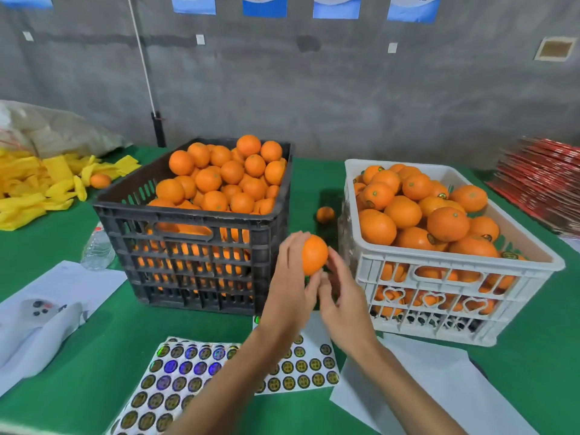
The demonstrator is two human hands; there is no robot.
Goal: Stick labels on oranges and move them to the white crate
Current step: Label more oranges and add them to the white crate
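Two heaped crates beside hands

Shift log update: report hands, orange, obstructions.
Left hand grips orange; right hand fingertips touch it. Orange between black crate and white crate. No obstruction visible.

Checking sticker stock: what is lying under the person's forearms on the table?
Sticker sheets of round labels lie on the green table, partly peeled. The left forearm covers the stretch between the two visible parts, so labels there cannot be counted.
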